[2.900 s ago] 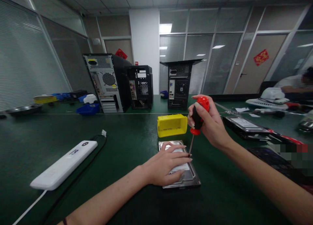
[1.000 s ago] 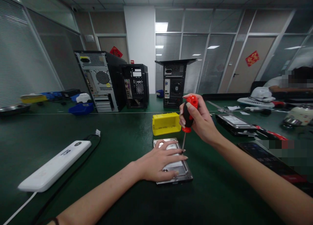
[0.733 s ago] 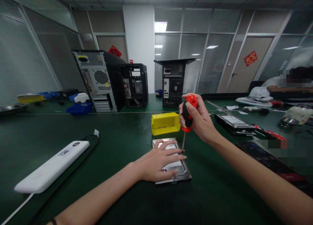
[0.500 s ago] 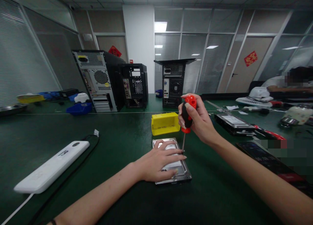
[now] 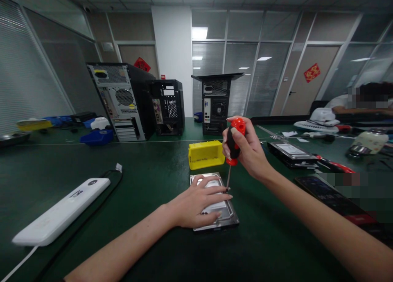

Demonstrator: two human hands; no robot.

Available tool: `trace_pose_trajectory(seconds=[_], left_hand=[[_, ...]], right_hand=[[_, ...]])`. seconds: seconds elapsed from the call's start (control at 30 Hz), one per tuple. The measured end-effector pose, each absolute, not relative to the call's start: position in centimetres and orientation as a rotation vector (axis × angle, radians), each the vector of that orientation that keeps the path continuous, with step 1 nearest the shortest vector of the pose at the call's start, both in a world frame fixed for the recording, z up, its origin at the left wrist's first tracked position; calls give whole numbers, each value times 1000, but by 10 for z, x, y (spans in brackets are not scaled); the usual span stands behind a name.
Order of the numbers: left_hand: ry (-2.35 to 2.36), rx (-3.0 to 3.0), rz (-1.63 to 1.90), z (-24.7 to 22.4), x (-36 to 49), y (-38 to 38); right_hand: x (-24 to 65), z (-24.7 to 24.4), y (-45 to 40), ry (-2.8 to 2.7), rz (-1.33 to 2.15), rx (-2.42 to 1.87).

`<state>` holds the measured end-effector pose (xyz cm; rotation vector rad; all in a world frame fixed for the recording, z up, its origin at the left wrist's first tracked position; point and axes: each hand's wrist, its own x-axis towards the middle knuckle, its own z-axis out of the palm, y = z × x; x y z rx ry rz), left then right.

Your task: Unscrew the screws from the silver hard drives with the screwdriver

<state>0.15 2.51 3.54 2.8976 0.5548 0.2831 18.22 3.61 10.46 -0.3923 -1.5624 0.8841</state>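
Observation:
A silver hard drive (image 5: 229, 219) lies flat on the green table (image 5: 147, 249). My left hand (image 5: 201, 202) rests on top of it with its fingers spread. Wrapped round the handle of a red and black screwdriver (image 5: 236, 141) is my right hand (image 5: 247, 151). The shaft points down, and its tip is at the drive's right edge, beside my left fingertips. What the tip touches is too small to tell. A yellow bin (image 5: 206, 159) stands just behind the drive.
Computer cases (image 5: 125, 98) stand at the back. At the left lies a white power strip (image 5: 63, 212) with a black cable. More drives (image 5: 291, 151), red-handled pliers (image 5: 336, 165) and a phone (image 5: 331, 196) are on the right. A person (image 5: 353, 104) sits at the far right.
The whole view has shifted slightly, so things appear a little further left. Both hands keep the same places on the drive and the screwdriver.

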Motion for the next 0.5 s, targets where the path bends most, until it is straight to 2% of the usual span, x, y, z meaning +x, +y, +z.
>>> trace_pose_trajectory(seconds=[0.5], left_hand=[[552,2903,311,35,1,25]], right_hand=[[182,104,36,-1547,874,-384]])
